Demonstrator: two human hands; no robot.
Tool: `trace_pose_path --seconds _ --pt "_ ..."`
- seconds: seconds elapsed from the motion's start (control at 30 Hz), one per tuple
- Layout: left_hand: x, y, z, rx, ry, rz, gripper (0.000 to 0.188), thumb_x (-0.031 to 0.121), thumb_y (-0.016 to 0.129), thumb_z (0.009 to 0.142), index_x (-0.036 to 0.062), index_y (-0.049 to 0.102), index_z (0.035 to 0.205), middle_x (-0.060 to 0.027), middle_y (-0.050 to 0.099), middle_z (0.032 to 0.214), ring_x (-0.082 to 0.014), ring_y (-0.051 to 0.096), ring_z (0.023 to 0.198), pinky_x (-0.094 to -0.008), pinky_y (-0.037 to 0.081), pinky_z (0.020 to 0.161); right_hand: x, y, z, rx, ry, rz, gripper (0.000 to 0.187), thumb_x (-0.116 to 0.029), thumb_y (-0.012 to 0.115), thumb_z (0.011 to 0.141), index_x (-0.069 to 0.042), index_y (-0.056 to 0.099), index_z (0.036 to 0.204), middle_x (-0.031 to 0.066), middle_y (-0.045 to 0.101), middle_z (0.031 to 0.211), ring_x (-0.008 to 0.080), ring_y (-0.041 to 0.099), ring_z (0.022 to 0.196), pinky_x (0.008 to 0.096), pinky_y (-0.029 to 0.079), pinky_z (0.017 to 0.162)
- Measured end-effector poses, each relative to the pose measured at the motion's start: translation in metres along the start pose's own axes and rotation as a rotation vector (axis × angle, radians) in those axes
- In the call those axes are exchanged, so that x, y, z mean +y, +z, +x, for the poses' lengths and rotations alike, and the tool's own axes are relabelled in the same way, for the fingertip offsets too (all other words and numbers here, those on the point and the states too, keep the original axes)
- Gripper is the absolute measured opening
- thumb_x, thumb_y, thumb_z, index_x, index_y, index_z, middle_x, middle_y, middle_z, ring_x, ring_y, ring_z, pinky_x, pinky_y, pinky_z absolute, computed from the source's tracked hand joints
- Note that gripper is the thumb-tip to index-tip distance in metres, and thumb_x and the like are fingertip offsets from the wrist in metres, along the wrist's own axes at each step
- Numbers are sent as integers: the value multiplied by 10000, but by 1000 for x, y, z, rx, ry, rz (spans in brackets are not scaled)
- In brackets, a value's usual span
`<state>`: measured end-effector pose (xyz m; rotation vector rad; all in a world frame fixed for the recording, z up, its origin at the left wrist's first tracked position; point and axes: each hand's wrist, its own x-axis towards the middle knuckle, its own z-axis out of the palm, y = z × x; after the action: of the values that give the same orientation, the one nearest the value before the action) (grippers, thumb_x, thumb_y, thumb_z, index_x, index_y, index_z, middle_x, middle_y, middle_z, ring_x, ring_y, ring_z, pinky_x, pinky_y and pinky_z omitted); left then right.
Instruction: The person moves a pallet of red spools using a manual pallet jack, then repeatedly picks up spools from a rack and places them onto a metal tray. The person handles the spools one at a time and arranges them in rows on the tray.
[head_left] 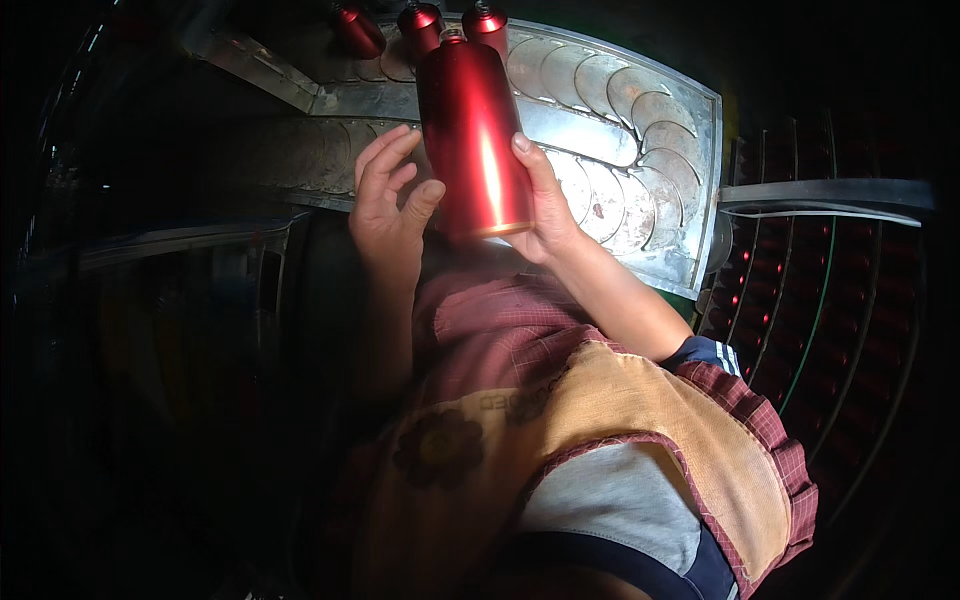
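A glossy red metal bottle (472, 140) with a narrow, bare-metal neck is tilted slightly, neck end away from me. My right hand (547, 205) grips its lower right side. The thumb lies along the edge, while the other fingers are hidden behind the bottle. To the left of the bottle, my left hand (390, 195) is raised with its fingers curved and apart, holding nothing. Its fingertips come close to the bottle's left side; whether they touch it I cannot tell.
Beyond my hands runs a looped conveyor of overlapping crescent metal plates (665, 160) in a metal frame. Similar red bottles (360, 32) stand at its far side. On the right, a metal bar (820, 197) juts out above dark racks with rows of red things (760, 270). The left side is dark.
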<state>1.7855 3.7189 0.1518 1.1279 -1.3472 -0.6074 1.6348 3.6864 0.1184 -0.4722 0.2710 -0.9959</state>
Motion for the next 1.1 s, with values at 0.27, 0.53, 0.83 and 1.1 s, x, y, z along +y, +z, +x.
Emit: trace_pose_path --seconds 0.27,0.53,0.83,1.1 --pt "55 -2 -106 98 178 463 269 -12 772 756 1 672 1005 -110 616 1109 -205 599 1024 -304 487 903 27 23 -53 98 66 164 625 -594 490 921 -51 516 1230 107 615 1110 221 620 998 380 519 900" --pt "88 -4 -107 149 227 580 183 -64 801 664 14 681 779 -67 638 882 -168 636 848 -265 521 763 31 28 -69 -50 -38 209 575 -532 514 941 -53 478 1255 104 604 1144 196 616 1030 362 504 921" --pt "115 11 -75 -61 239 461 192 -53 794 697 8 677 837 -79 629 846 -162 621 800 -267 509 705 -2 39 -72 -98 -146 238 840 -665 501 815 -52 430 1384 181 549 1298 344 571 1161 565 494 936" --pt "106 35 -68 -84 197 74 126 70 716 852 15 629 926 -90 596 940 -240 649 917 -297 548 786 -45 1 -78 -175 55 980 740 -634 495 820 -102 476 1334 95 581 1243 265 575 1165 610 358 1069"
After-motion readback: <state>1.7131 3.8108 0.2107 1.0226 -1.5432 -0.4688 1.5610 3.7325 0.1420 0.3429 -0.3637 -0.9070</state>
